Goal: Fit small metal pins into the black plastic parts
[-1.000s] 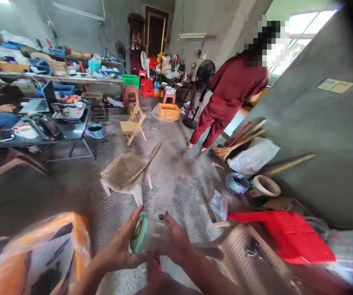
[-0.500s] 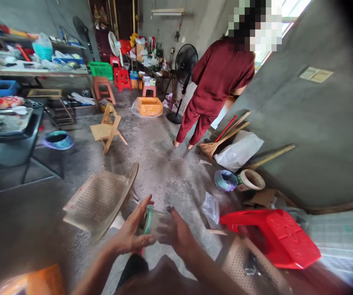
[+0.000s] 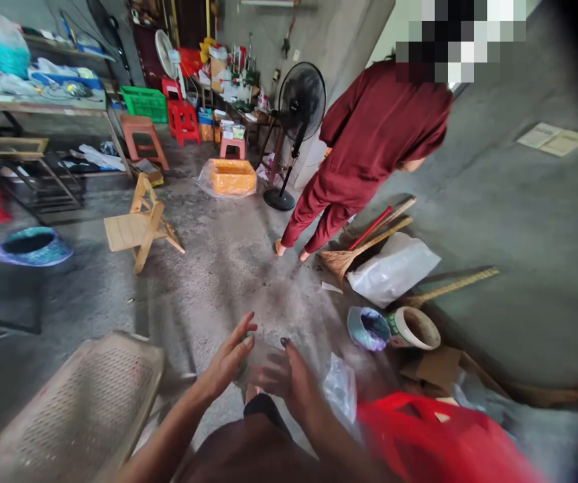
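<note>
A clear plastic jar (image 3: 260,357) with a green lid sits between both my hands, just above my knee. My left hand (image 3: 228,359) presses on the lid end, fingers spread. My right hand (image 3: 292,377) wraps the clear body from the right. The jar is blurred and mostly hidden by my fingers. A crumpled clear plastic bag (image 3: 340,389) lies on the floor right of my right hand.
A beige plastic chair (image 3: 75,409) is at lower left, a red plastic stool (image 3: 440,439) at lower right. A person in dark red (image 3: 369,147) stands ahead by a floor fan (image 3: 299,107). Brooms (image 3: 364,245), a white bag (image 3: 394,268), buckets (image 3: 412,327), a small wooden chair (image 3: 138,225).
The view has swung right and down; the beige chair slid to the lower left. My hands stay around the jar, and the green lid is now more hidden by my left hand.
</note>
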A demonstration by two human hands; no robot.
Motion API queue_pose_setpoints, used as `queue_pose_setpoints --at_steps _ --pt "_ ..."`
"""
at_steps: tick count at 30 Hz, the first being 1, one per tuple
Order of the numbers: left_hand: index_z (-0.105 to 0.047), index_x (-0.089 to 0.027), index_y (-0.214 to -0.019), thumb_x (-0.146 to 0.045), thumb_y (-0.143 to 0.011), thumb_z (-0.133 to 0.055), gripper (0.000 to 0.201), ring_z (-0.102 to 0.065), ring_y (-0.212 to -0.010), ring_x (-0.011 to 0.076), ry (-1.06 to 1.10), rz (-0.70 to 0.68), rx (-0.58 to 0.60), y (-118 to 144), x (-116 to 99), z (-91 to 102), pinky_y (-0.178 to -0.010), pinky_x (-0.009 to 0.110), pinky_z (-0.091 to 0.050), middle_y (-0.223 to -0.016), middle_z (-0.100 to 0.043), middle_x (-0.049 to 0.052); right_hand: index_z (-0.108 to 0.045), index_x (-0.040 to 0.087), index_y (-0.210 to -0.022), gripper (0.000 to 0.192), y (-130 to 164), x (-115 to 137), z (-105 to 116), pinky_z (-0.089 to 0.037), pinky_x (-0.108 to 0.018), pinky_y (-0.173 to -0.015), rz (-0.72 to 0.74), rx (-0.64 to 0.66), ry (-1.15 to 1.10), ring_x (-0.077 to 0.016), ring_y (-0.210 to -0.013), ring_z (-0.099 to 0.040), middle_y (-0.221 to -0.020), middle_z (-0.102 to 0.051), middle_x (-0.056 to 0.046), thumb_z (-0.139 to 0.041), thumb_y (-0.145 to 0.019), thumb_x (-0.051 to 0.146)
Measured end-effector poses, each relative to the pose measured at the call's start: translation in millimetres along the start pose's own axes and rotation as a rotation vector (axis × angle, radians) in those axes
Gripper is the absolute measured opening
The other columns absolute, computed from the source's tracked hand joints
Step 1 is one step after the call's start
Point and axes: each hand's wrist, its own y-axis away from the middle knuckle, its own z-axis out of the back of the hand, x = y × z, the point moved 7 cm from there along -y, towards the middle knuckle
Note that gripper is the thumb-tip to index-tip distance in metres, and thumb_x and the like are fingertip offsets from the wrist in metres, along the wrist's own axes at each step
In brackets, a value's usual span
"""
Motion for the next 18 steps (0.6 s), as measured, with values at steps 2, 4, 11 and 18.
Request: queue_pose_setpoints --at_steps 2,4,11,18 --pt "-0.022 -0.014 -0.134 -0.051 -0.080 -0.033 0.066 -0.040 -0.115 0.0248 0.089 0.040 -0.039 -36.7 -8.4 5.9 -0.096 0.038 -0.032 -0.126 -0.044 0.011 -0.048 0.021 -0.091 0.036 -28.3 34.6 -5.9 -0.041 -0.023 -0.044 0.023 -0.015 0.003 -0.0122 -0.049 -0.055 -0.065 -0.057 0.002 -0.054 -0.069 0.049" --pt "-0.022 -0.013 -0.134 -0.053 -0.078 -0.034 0.069 -0.041 -0.114 0.0246 0.127 0.046 -0.072 -68.9 -21.4 13.4 -0.096 0.037 -0.032 -0.127 -0.043 0.011 -0.046 0.023 -0.095 0.038 -54.9 65.1 -16.7 -0.040 -0.022 -0.043 0.005 -0.002 0.035 -0.0118 -0.048 -0.055 -0.065 -0.057 0.003 -0.055 -0.068 0.049" --pt "-0.023 -0.011 -0.133 -0.051 -0.079 -0.034 0.068 -0.029 -0.124 0.0234 -0.007 0.060 -0.243 -159.9 -42.2 69.5 -0.102 0.037 -0.022 -0.131 -0.039 0.011 -0.045 0.024 -0.096 0.040 -145.8 126.1 -90.8 -0.039 -0.022 -0.043 -0.090 0.135 0.119 -0.0122 -0.048 -0.055 -0.066 -0.058 0.004 -0.055 -0.066 0.048" --pt "-0.021 -0.015 -0.134 -0.047 -0.074 -0.048 0.072 -0.025 -0.125 0.0258 -0.291 -0.056 -0.259 -259.7 -61.6 153.4 -0.104 0.043 -0.017 -0.136 -0.029 0.012 -0.049 0.021 -0.097 0.043 -254.0 181.5 -184.1 -0.044 -0.024 -0.054 0.032 0.151 0.121 -0.0155 -0.067 -0.060 -0.074 -0.062 0.002 -0.063 -0.060 0.039"
